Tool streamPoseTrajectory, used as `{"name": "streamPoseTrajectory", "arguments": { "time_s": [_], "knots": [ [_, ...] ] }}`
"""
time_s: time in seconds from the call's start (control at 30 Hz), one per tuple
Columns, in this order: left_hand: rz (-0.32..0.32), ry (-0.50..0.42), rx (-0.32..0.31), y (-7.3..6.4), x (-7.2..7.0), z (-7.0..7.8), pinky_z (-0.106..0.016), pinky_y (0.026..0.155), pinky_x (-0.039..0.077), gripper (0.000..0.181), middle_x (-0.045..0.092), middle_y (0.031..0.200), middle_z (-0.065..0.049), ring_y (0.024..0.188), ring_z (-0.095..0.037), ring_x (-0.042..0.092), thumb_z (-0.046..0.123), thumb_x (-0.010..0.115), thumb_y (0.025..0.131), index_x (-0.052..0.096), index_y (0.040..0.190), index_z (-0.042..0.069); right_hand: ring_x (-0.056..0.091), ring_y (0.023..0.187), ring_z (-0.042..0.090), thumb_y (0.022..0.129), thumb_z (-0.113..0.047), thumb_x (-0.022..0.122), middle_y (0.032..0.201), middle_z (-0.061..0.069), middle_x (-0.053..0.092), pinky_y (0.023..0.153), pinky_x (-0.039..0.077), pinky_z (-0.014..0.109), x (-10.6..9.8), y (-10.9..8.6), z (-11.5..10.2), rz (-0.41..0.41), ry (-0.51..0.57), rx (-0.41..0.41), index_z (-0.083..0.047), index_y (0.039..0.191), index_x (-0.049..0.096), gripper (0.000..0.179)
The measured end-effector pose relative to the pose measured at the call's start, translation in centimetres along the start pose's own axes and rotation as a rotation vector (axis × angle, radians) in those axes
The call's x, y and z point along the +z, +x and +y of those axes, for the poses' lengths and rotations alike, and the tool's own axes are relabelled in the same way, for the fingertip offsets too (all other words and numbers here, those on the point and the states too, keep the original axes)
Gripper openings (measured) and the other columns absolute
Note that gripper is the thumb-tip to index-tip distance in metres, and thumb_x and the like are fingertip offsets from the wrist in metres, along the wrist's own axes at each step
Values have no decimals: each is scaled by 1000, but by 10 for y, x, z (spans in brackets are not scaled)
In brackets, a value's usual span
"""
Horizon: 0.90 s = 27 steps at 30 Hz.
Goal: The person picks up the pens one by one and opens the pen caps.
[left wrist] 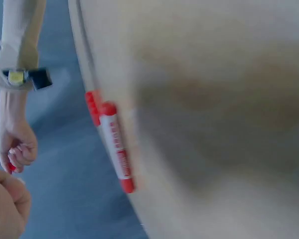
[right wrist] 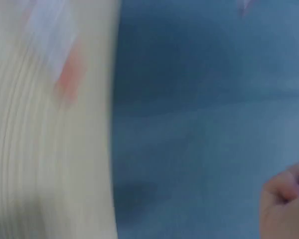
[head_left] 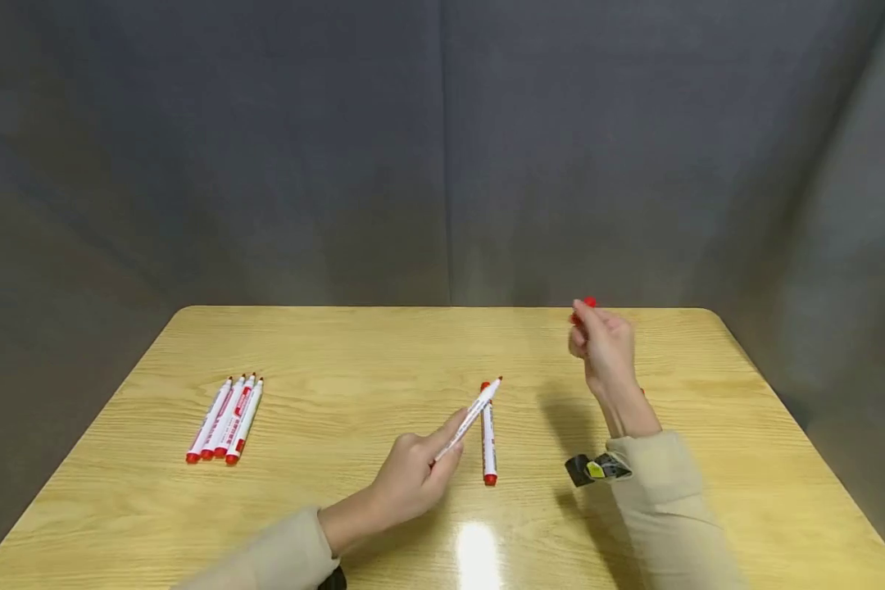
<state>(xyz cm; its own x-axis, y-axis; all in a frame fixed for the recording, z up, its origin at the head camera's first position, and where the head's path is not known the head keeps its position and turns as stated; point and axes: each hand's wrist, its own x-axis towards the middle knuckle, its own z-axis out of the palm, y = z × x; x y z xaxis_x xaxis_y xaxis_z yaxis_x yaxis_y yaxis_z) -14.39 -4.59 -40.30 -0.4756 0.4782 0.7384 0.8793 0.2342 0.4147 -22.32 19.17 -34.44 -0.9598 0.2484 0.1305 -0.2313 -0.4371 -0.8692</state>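
Note:
My left hand point(head_left: 411, 479) grips a white marker point(head_left: 475, 415) whose bare reddish tip points up and to the right. Below it on the table lies another white marker point(head_left: 489, 442) with red at both ends, partly overlapped by the held one. Raised near the far edge, my right hand point(head_left: 610, 354) pinches a small red marker cap point(head_left: 590, 302) between thumb and fingers. The right wrist view catches only part of that hand point(right wrist: 289, 204), at the lower right.
On the left of the wooden table point(head_left: 354, 352), several uncapped white markers point(head_left: 224, 418) lie side by side, tips away from me. A row of red caps point(left wrist: 93, 107) shows beside the capped marker in the left wrist view. A dark curtain point(head_left: 442, 164) hangs behind.

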Motion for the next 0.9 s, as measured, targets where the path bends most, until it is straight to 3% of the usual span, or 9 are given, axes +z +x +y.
{"name": "streamPoseTrajectory", "arguments": {
  "time_s": [0.07, 0.17, 0.3, 0.5, 0.7, 0.9],
  "knots": [
    [25, 25, -28, -2, -2, -4, -7, 33, 19, 34, 32, 44, 8, 38, 7, 18, -1, 50, 87, 51, 117, -18, 48, 47, 6, 90, -14, 57, 54, -2, 56, 45, 36, 17, -4, 1, 0, -114, -198, 57, -6, 68, 63, 24],
    [43, 37, -73, -1, -5, -10, -7, 33, 21, 37, 34, 45, 7, 39, 6, 19, -2, 53, 85, 50, 120, -15, 56, 53, 8, 89, -16, 59, 63, -1, 63, 48, 40, 20, -7, 0, 4, -221, -347, 69, -7, 95, 60, 11],
    [87, 38, -128, -2, -6, -19, -8, 31, 21, 39, 34, 45, 8, 40, 9, 19, -3, 55, 84, 49, 120, -16, 54, 47, 7, 89, -12, 59, 58, -2, 62, 44, 36, 19, -12, -3, 7, -217, -409, 6, -5, 115, 49, 28],
    [195, 76, -195, -7, -15, -31, -11, 30, 22, 38, 34, 45, 6, 38, 6, 21, -7, 57, 82, 50, 118, -18, 58, 53, 7, 87, -11, 61, 63, -5, 64, 50, 44, 19, -19, -8, 7, -262, -512, -46, 3, 122, 49, 40],
    [210, 172, -216, -23, -29, -43, -11, 28, 21, 39, 33, 44, 8, 37, 9, 19, -9, 58, 80, 50, 117, -19, 61, 60, 11, 86, -7, 62, 71, -5, 66, 55, 48, 21, -24, -11, 7, -336, -558, -46, 4, 129, 43, 49],
    [202, 258, -283, -42, -50, -52, -12, 28, 21, 39, 32, 44, 9, 38, 12, 18, -8, 58, 80, 50, 117, -19, 62, 60, 12, 88, -11, 60, 72, -5, 66, 56, 49, 23, -31, -14, 0, -350, -586, -54, 6, 129, 43, 48]
  ]
}}
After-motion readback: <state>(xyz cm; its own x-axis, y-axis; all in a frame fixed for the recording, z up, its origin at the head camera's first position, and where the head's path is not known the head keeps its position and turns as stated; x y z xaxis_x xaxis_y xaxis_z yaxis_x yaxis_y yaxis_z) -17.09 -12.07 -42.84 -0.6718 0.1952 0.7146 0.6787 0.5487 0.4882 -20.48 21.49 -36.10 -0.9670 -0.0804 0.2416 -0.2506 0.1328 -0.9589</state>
